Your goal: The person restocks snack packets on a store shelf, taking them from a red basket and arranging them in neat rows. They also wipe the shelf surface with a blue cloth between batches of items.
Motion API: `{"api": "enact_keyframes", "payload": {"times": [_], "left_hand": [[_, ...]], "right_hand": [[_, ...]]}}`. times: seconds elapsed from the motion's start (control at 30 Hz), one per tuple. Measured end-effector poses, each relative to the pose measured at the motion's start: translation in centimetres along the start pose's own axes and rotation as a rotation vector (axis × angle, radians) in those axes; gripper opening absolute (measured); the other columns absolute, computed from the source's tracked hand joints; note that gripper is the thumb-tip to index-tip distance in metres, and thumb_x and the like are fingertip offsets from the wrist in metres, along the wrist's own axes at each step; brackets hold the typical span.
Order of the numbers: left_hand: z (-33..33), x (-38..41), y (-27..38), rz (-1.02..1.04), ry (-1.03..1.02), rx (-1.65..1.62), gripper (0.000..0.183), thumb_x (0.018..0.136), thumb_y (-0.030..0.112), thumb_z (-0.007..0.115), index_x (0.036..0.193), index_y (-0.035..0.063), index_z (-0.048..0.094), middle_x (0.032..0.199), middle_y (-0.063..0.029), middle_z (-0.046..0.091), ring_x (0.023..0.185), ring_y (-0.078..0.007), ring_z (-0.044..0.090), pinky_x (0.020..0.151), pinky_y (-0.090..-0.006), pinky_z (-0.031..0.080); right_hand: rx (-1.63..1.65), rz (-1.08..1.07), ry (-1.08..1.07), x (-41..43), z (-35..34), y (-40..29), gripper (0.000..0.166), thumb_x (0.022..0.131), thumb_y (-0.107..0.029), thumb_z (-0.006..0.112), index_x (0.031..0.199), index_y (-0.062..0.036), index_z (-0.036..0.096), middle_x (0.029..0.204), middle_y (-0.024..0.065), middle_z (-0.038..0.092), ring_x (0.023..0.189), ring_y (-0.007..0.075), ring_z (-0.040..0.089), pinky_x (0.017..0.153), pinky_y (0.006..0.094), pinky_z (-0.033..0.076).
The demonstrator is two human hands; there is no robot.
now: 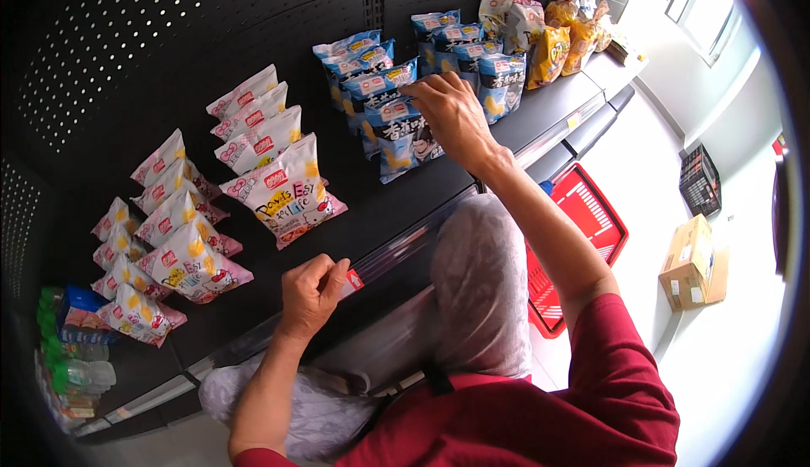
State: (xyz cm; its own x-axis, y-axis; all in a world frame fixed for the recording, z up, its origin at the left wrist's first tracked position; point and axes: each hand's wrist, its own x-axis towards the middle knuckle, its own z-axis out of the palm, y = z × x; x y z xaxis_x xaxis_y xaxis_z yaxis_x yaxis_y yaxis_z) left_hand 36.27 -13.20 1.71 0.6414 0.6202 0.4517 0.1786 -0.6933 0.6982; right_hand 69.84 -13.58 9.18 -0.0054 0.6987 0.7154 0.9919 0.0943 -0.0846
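Note:
My right hand reaches over a row of blue snack bags on the black shelf, its bent fingers at the upper edge of the front bags. Whether the fingertips pinch a bag is hard to see. Beside it on the right stands another row of blue bags. My left hand is curled at the shelf's front edge, near a red arrow label, with no item visible in it. Beyond this hand, a white and pink snack bag heads a row of similar bags.
More pink and white bags stand in rows at the left, near green-capped bottles. Yellow bags stand at the shelf's far right. A red basket is beside my knee; a cardboard box and a black crate lie beyond.

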Motion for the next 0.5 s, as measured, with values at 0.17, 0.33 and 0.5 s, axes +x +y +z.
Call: {"api": "enact_keyframes", "payload": {"times": [0.17, 0.33, 0.5], "left_hand": [[0.7, 0.1, -0.1, 0.006, -0.048, 0.016, 0.036, 0.095, 0.010, 0.071, 0.069, 0.0017, 0.048, 0.059, -0.0126, 0.051, 0.048, -0.0260, 0.052, 0.046, -0.0368, 0.038], [1.1, -0.2, -0.3, -0.024, -0.068, 0.017, 0.034, 0.095, 0.009, 0.071, 0.070, 0.0012, 0.048, 0.059, -0.0122, 0.048, 0.049, -0.0253, 0.050, 0.048, -0.0369, 0.037], [1.3, -0.2, -0.3, -0.045, -0.076, -0.003, 0.035, 0.097, 0.010, 0.069, 0.071, 0.0006, 0.048, 0.059, -0.0095, 0.046, 0.049, -0.0181, 0.045, 0.049, -0.0347, 0.034]], "right_hand": [[-0.029, -0.008, -0.024, -0.2, -1.0, 0.7, 0.016, 0.094, -0.011, 0.068, 0.109, -0.0094, 0.073, 0.100, 0.0077, 0.065, 0.096, 0.0257, 0.057, 0.090, 0.0390, 0.045], [-0.182, -0.099, 0.062, -1.6, -5.5, 2.1, 0.015, 0.086, -0.003, 0.068, 0.101, -0.0065, 0.069, 0.095, 0.0087, 0.062, 0.095, 0.0305, 0.057, 0.085, 0.0416, 0.050], [-0.284, 0.040, 0.200, -6.4, -14.2, 4.8, 0.016, 0.090, -0.001, 0.066, 0.106, -0.0039, 0.066, 0.102, 0.0147, 0.067, 0.099, 0.0354, 0.063, 0.087, 0.0439, 0.052]]}}
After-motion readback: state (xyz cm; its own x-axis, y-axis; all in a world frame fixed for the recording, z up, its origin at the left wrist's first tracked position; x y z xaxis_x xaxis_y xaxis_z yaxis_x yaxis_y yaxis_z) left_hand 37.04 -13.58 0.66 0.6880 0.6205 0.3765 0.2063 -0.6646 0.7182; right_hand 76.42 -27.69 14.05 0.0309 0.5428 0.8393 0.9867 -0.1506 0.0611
